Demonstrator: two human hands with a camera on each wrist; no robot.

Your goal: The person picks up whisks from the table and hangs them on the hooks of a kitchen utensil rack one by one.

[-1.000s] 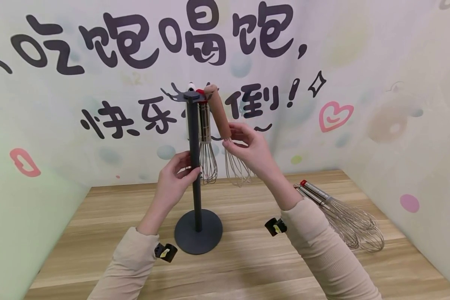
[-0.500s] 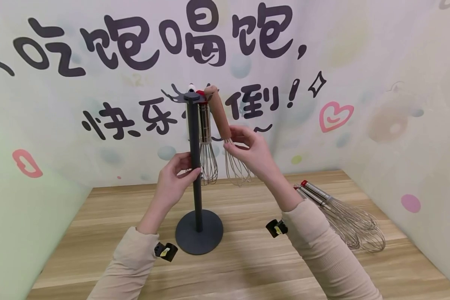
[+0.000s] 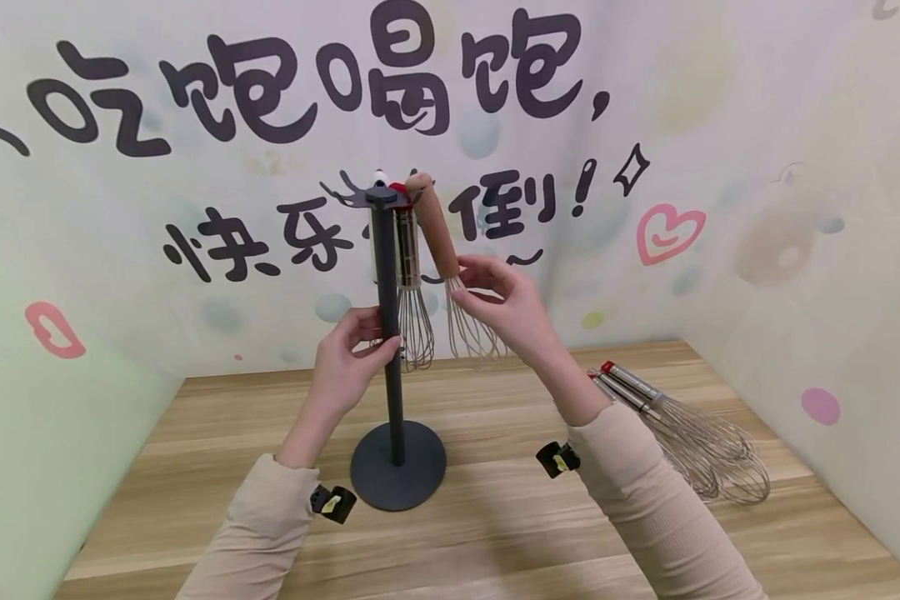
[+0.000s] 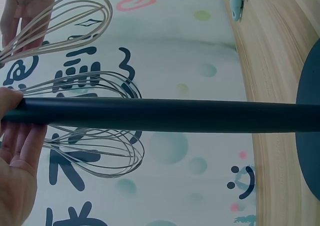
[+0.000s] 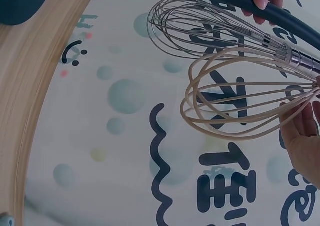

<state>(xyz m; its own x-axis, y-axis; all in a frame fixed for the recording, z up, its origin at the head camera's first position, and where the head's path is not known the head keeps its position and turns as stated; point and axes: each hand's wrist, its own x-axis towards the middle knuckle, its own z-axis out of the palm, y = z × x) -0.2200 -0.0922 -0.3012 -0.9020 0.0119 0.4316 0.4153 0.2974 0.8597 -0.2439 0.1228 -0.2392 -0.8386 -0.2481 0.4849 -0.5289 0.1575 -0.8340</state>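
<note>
My left hand [image 3: 350, 354] grips the dark grey pole [image 3: 388, 275] of an upright stand with a round base [image 3: 397, 487] and a ring of hooks [image 3: 348, 193] on top. At the right side of the hooks, a whisk with a wooden-looking handle [image 3: 437, 225] leans, its top end overlapping a hook. My right hand [image 3: 506, 304] pinches this whisk where handle and wires meet; its beige loops show in the right wrist view. Beside the pole hangs a steel whisk [image 3: 407, 250] with a red end. Another, white-ended whisk [image 3: 380, 177] hangs mostly hidden behind the pole.
Several steel whisks [image 3: 690, 433], one with a red end, lie in a pile at the right on the wooden table [image 3: 270, 500]. A printed wall [image 3: 255, 317] with large black characters rises behind the stand, and side walls enclose the table.
My right hand has shifted slightly right and down, and the wire end of the wooden-handled whisk has swung up a little. The left hand and stand keep their place.
</note>
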